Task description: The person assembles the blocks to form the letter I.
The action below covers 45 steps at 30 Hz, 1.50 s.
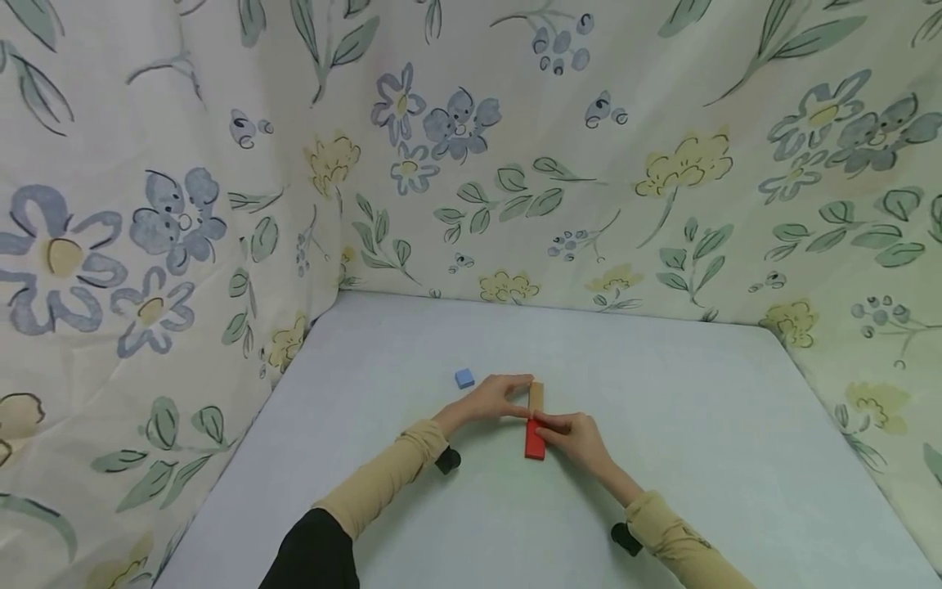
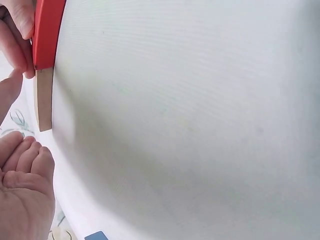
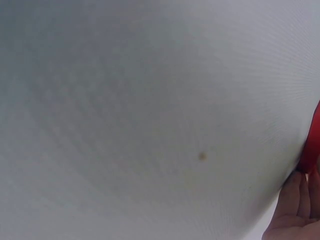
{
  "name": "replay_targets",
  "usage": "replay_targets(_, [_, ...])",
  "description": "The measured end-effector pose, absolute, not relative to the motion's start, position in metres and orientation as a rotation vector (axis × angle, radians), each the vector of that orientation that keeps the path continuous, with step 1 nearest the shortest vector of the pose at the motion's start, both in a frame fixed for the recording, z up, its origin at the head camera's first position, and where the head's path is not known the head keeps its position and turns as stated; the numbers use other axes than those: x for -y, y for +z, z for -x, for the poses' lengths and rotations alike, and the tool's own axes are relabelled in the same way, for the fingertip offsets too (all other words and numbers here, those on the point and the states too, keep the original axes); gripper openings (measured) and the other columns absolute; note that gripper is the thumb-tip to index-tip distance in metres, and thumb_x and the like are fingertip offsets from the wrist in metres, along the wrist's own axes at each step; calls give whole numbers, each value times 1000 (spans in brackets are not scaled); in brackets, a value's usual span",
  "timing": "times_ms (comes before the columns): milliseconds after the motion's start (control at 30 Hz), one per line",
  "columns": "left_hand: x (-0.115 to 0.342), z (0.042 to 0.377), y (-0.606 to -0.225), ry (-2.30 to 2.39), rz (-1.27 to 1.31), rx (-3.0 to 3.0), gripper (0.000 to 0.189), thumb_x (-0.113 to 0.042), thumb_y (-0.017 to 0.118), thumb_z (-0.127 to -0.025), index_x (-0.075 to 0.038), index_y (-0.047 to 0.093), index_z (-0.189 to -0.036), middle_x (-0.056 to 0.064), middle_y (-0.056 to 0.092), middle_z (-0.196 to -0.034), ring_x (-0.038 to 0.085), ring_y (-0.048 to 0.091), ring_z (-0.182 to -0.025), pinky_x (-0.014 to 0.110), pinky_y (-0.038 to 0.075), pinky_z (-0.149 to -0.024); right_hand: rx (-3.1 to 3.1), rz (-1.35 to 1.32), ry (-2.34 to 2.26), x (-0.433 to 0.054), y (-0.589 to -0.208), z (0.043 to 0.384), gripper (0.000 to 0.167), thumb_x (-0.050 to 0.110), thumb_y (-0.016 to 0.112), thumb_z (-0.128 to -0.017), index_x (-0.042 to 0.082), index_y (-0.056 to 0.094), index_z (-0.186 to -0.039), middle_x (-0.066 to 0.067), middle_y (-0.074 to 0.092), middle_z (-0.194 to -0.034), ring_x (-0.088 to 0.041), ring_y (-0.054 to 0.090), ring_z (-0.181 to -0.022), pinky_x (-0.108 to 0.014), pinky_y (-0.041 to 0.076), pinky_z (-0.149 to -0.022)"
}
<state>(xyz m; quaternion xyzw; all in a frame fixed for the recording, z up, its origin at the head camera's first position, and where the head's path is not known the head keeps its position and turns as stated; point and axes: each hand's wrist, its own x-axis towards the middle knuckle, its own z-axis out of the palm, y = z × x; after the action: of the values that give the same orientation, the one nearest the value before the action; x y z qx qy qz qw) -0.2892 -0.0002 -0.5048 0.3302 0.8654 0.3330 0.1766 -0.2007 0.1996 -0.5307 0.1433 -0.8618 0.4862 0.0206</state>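
A flat red block (image 1: 535, 440) and a plain wooden block (image 1: 536, 397) lie end to end in one line on the white table. The left hand (image 1: 496, 397) spans the wooden block, index fingertip at its far end and thumb by the seam. In the left wrist view its other fingers (image 2: 31, 159) are curled. From the right, the right hand (image 1: 580, 442) pinches the red block near the seam, thumb over its side. Part of the red block (image 3: 311, 145) shows at the edge of the right wrist view, beside that hand's fingers.
A small blue block (image 1: 464, 378) sits left of the left hand. Black wrist cameras are strapped at the left wrist (image 1: 448, 460) and the right wrist (image 1: 626, 539). Floral curtains (image 1: 456, 229) hang round the back and sides of the table (image 1: 706, 425).
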Motion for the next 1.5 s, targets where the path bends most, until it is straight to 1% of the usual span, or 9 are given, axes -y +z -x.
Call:
replay_targets(267, [8,284,-502,1142,-859,-2442,69,-30,71,-85,-8,41,-144,4,41,-149,22,44,-134,33,42,-107,2696,-406,1470,-200,-533,200,32,13,73,-82,8,70,-113,-10,70,-110,-25,66,-105,-17,52,-81])
replay_targets(400, [16,284,-501,1246,-840,-2430,67,-25,72,-85,-8,42,-143,3,42,-148,19,42,-136,31,40,-108,2715,-382,1458,-200,-533,199,32,14,73,-82,8,70,-113,-9,70,-111,-24,66,-106,-25,55,-84])
replay_targets(500, [23,286,-499,1324,-851,-2432,66,-22,72,-85,-5,44,-141,4,44,-147,16,40,-137,30,39,-109,2718,-373,1455,-201,-533,200,31,15,74,-82,8,71,-112,-8,70,-111,-24,66,-106,-30,56,-86])
replay_targets(733, [45,293,-492,1381,-829,-2549,62,-20,73,-84,-5,48,-138,8,48,-144,20,43,-135,33,41,-108,2715,-369,1460,-202,-535,201,32,16,74,-81,9,71,-112,-7,71,-111,-23,66,-107,-24,54,-86])
replay_targets(833, [54,297,-490,1395,-800,-2600,61,-19,74,-83,-4,50,-137,10,49,-142,22,45,-134,35,43,-106,2714,-370,1468,-202,-535,200,32,17,74,-81,9,71,-112,-8,70,-111,-24,65,-107,-25,55,-86])
replay_targets(967, [65,301,-488,1427,-750,-2626,61,-17,75,-82,-4,51,-136,10,50,-142,22,45,-133,34,43,-105,2711,-375,1473,-202,-536,201,32,16,74,-82,9,71,-112,-9,70,-112,-25,65,-108,-28,55,-86])
replay_targets(1100, [73,302,-488,1454,-711,-2638,60,-17,75,-82,-6,51,-136,9,50,-142,21,45,-133,33,42,-106,2721,-375,1461,-203,-537,202,32,16,74,-82,9,71,-113,-8,70,-112,-24,65,-108,-25,55,-86])
replay_targets(1300, [77,301,-494,1503,-635,-2647,60,-16,74,-82,-2,51,-135,13,50,-141,25,46,-132,36,42,-106,2717,-370,1458,-203,-536,201,32,16,74,-81,9,71,-112,-8,70,-111,-24,65,-107,-23,54,-85])
replay_targets(1500, [78,297,-506,1525,-516,-2662,57,-15,75,-82,1,53,-132,17,53,-137,29,50,-128,37,45,-103,2718,-379,1466,-202,-534,200,32,16,74,-82,9,71,-113,-9,70,-112,-24,65,-108,-21,53,-85])
